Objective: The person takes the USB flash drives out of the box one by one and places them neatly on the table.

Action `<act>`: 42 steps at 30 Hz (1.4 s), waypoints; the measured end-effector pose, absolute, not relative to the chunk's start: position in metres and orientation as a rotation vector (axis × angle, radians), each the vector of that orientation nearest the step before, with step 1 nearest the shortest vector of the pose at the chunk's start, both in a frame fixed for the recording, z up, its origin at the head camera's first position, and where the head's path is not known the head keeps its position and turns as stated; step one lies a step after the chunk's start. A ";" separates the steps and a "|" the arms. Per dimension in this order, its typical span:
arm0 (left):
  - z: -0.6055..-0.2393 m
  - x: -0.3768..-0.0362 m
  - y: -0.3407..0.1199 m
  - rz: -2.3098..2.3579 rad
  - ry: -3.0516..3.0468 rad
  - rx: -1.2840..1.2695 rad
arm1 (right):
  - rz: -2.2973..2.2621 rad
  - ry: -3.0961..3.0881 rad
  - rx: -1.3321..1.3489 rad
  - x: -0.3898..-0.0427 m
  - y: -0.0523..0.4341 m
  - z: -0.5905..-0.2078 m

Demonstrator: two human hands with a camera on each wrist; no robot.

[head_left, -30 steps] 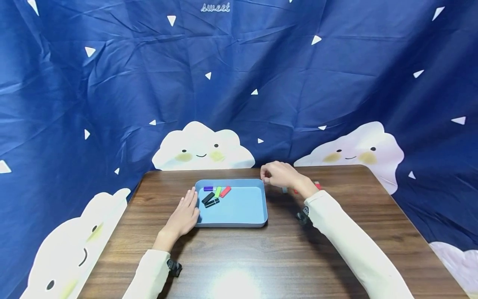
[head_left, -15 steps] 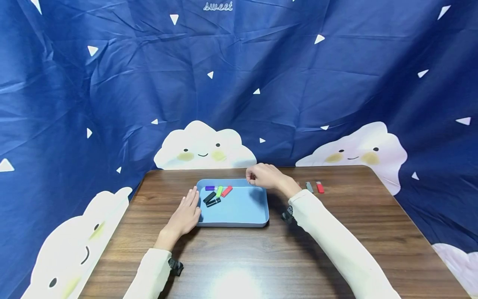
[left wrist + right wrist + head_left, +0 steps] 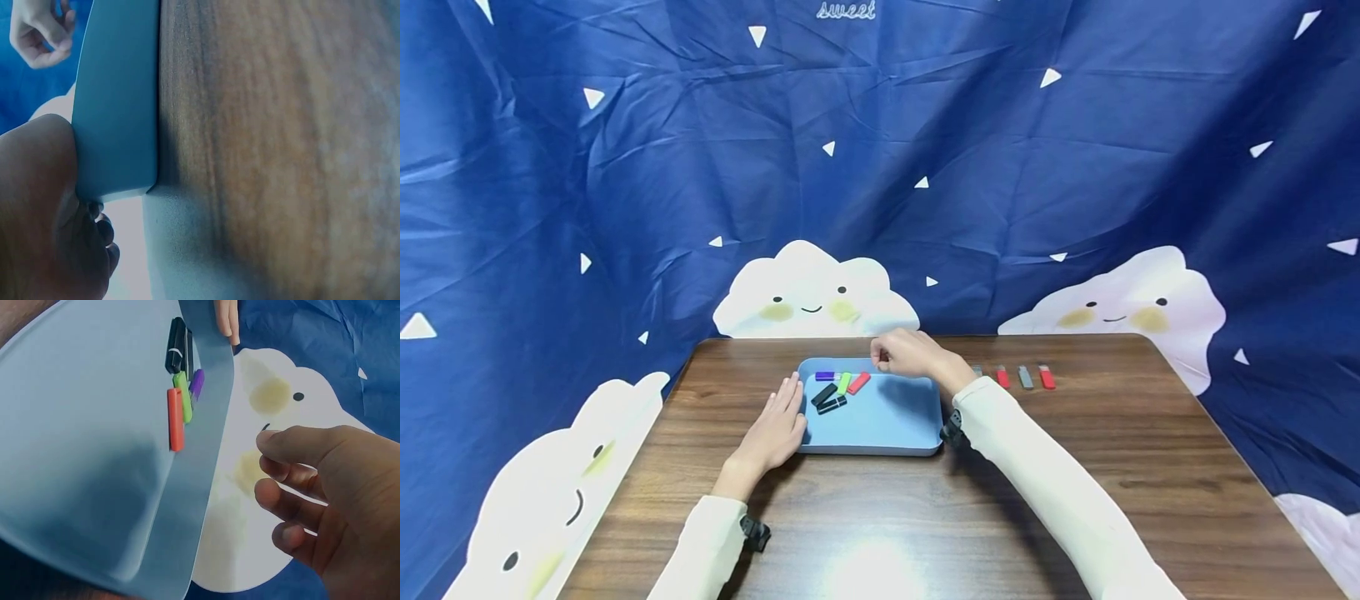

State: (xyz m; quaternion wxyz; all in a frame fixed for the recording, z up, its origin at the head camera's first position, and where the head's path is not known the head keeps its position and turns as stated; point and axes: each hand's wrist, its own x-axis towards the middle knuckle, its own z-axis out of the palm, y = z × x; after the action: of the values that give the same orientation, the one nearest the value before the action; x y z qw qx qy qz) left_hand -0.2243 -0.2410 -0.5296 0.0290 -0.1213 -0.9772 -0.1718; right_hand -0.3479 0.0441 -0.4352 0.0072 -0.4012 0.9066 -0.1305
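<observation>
The light blue tray (image 3: 880,429) holds several USB flash drives at its left: a purple one (image 3: 824,377), a green one (image 3: 844,383), a red one (image 3: 859,382) and two black ones (image 3: 832,405). Against the tray's left wall rests my left hand (image 3: 775,425), fingers extended and thumb at the side. Over the tray's back right part hovers my right hand (image 3: 906,354). The right wrist view shows its fingers (image 3: 294,506) loosely bent, nothing between them and the thumb. In the left wrist view the tray wall (image 3: 119,94) touches my left hand.
Right of the tray, more flash drives stand in a row on the wooden table (image 3: 1075,467): a grey one (image 3: 1026,377), a red one (image 3: 1047,377), another red one (image 3: 1002,377) and a grey one partly behind my right forearm. A blue cloud-print curtain (image 3: 880,167) hangs behind the table.
My right hand has moved left, from the tray's right edge to above its back right part, uncovering the row of flash drives. My left hand has stayed at the tray's left wall.
</observation>
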 end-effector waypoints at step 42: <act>-0.534 -0.230 -0.244 -0.522 -3.008 -0.379 | -0.182 2.719 -1.194 -0.349 -0.041 -0.478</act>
State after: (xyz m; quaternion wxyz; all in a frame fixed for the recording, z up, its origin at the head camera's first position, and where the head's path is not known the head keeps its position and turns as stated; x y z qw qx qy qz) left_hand -0.2298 -0.2440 -0.5343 0.0327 -0.1230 -0.9772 -0.1697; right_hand -0.3489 -0.0413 -0.4775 0.0831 -0.3998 0.9108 -0.0611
